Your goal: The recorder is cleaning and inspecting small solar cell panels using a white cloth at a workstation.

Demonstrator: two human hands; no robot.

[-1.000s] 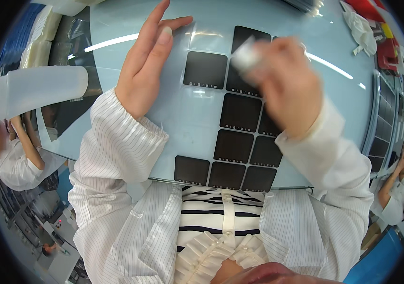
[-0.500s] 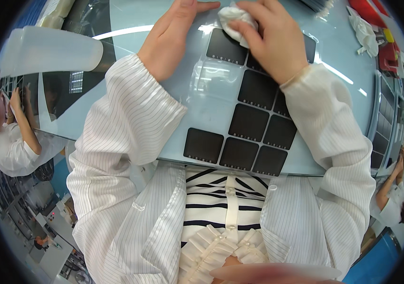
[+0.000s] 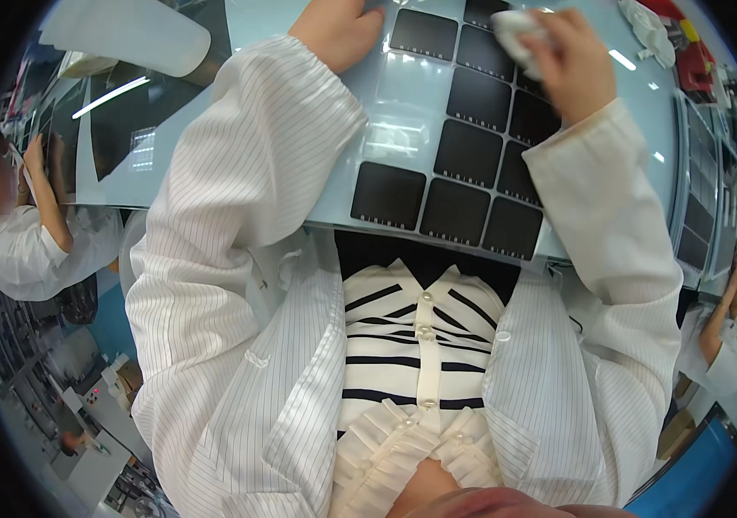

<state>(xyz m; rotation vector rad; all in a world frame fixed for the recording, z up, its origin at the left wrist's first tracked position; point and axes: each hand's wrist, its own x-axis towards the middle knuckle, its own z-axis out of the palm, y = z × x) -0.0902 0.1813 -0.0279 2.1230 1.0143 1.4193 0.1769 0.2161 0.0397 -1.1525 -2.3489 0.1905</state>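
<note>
Rows of dark, round-cornered rectangular panels (image 3: 467, 154) lie on a pale glossy tabletop (image 3: 321, 207), each with small light marks along one edge. My right hand (image 3: 577, 69) is closed round a crumpled white cloth (image 3: 519, 39), over the panels at the upper right; motion blurs its fingers a little. My left hand (image 3: 338, 33) rests at the top edge of the picture, beside the upper left panel (image 3: 423, 34). Most of its fingers lie outside the picture, so their pose is unclear. A gap in the panel rows shows the bare shiny surface.
At the upper left lies a translucent white plastic container (image 3: 131, 34). A crumpled white wrapper (image 3: 647, 33) and red items (image 3: 698, 73) sit at the upper right, with racked dark panels (image 3: 696, 203) below them. Other people in white work at the left (image 3: 44, 233) and right (image 3: 718, 345).
The whole view has shifted, so the panels appear higher. My right hand has moved right across the panels with the cloth. My left hand has slipped partly out of the top.
</note>
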